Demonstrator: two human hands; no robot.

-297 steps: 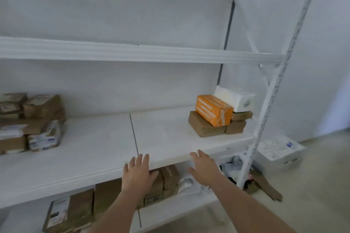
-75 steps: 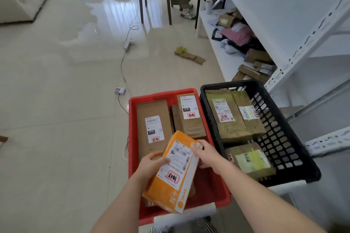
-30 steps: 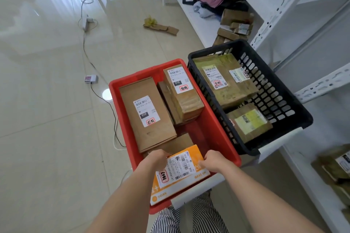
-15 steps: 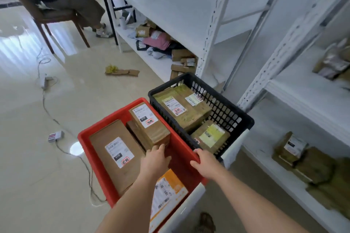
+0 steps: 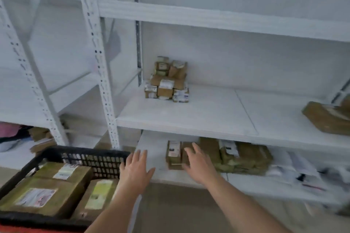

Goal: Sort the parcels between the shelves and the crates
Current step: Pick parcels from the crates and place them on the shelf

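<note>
My left hand [image 5: 135, 169] and my right hand [image 5: 198, 164] are both raised with fingers spread and hold nothing, in front of the white shelving. The black crate [image 5: 83, 157] sits at the lower left with several brown labelled parcels [image 5: 47, 193] inside; my left hand is just past its right corner. A sliver of the red crate [image 5: 22, 230] shows at the bottom left edge. A small stack of brown parcels [image 5: 166, 79] stands at the back left of the middle shelf [image 5: 198, 117]. More brown parcels [image 5: 236, 155] lie on the lower shelf behind my right hand.
A large brown parcel [image 5: 327, 117] lies at the right end of the middle shelf. White perforated uprights [image 5: 100, 66] stand left of that shelf. Pink and dark soft packages [image 5: 11, 134] lie at far left. White mailer bags [image 5: 299, 172] lie at the lower shelf's right.
The orange parcel was laid in the red crate and both hands let go of it. The view has swung up from the crates to the shelves, hands now empty and raised.
</note>
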